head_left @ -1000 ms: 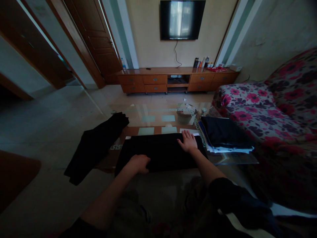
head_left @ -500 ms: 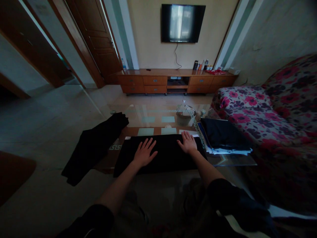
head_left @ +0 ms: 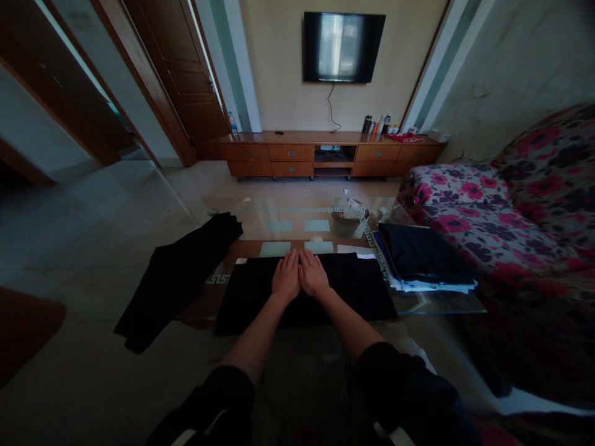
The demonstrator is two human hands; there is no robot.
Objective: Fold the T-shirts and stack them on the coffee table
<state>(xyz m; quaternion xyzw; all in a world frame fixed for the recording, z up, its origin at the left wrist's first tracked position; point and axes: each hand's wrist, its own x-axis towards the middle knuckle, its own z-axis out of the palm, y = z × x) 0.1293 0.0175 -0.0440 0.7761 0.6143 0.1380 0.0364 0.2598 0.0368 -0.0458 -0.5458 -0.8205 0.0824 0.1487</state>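
Observation:
A folded black garment (head_left: 353,294) lies flat across the near side of the glass table, a small white tag showing at its far left corner. My left hand (head_left: 286,276) rests palm down on the middle of the cloth, fingers stretched out and pointing away from me. Right beside it, my right hand (head_left: 313,272) lies flat in the same way, the two hands touching or nearly so. Neither one grips the fabric. What lies under my palms is hidden.
Another black garment (head_left: 179,279) drapes over the table's left end. A stack of folded clothes (head_left: 418,254) sits at the right, by a flowered sofa (head_left: 469,186). Under the glass tabletop (head_left: 260,210) a bin (head_left: 346,223) shows. A wooden TV cabinet (head_left: 290,152) stands beyond.
Both hands have slid inward over the black garment, from apart near its sides to side by side at its middle. The cloth has hardly shifted.

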